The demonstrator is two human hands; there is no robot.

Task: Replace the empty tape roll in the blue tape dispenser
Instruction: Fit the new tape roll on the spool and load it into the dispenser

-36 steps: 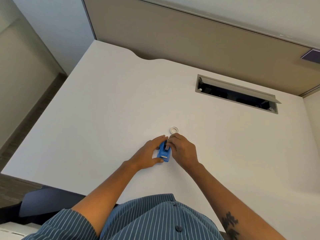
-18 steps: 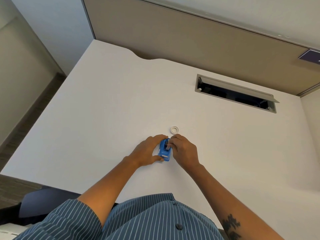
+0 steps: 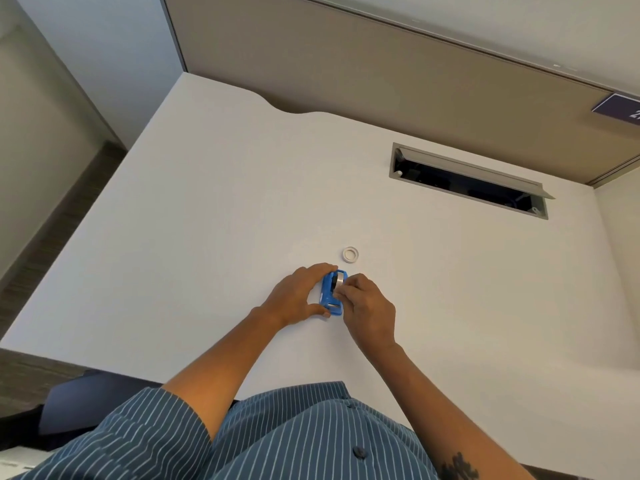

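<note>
Dark sign (image 3: 620, 109) shows a cut-off "2".

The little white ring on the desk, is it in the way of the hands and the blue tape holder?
No. The white ring lies on the desk beyond the blue tape holder, apart from it. The left hand and right hand already touch the holder, with nothing visible between them.

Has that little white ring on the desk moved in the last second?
No. The white ring stays just beyond the blue dispenser, equally placed relative to the cable slot.
</note>
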